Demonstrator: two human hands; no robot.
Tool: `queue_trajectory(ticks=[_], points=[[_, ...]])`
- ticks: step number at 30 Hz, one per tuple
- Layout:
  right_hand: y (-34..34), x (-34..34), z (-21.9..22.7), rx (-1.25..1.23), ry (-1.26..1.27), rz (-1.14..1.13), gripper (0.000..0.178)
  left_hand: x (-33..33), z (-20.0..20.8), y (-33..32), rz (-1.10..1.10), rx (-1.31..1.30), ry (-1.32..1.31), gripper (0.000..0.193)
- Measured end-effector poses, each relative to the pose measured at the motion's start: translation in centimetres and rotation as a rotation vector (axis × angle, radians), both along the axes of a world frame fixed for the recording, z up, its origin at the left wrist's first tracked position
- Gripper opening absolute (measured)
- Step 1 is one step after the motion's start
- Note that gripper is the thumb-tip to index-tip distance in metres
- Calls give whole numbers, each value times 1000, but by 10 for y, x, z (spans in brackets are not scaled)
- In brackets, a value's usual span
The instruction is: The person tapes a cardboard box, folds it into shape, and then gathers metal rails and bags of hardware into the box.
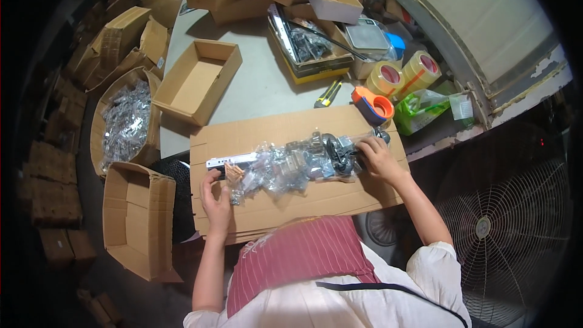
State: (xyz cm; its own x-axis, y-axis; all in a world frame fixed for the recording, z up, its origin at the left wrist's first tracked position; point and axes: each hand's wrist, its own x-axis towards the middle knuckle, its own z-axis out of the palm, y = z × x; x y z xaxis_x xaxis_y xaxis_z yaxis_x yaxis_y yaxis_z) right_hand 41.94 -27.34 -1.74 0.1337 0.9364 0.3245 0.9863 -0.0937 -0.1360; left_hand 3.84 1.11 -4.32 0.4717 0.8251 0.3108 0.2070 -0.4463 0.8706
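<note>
A long pile of hardware in clear plastic bags [282, 170] lies across flat cardboard sheets [303, 203] in front of me. From its left end sticks out a white metal rail [234, 160] with holes, beside several small wooden dowels [234, 172]. My left hand [216, 206] is curled round that end, thumb and fingers against the pile. At the other end my right hand [379, 159] grips the bagged parts, close to a black rounded piece [382, 135]. Black parts [340, 153] show through the plastic there. What lies under my fingertips is partly hidden.
An open cardboard box [197, 82] stands beyond the sheets; another [129, 222] is at left, near a carton of bagged hardware [127, 123]. A cutter knife [328, 93], orange tape dispenser [374, 106] and tape rolls [419, 73] lie at right. A fan [484, 227] stands far right.
</note>
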Motion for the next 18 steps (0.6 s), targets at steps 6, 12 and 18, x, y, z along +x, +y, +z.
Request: queue_trajectory(ticks=[6, 12, 18], points=[[-1, -1, 6, 46, 146, -16, 41, 11, -2, -4, -34, -40, -19, 23], [-1, -1, 12, 45, 284, 0, 43, 1, 9, -2, -65, -4, 28, 19], [23, -39, 39, 93, 279, -66, 57, 0, -3, -7, 49, 5, 66, 31]])
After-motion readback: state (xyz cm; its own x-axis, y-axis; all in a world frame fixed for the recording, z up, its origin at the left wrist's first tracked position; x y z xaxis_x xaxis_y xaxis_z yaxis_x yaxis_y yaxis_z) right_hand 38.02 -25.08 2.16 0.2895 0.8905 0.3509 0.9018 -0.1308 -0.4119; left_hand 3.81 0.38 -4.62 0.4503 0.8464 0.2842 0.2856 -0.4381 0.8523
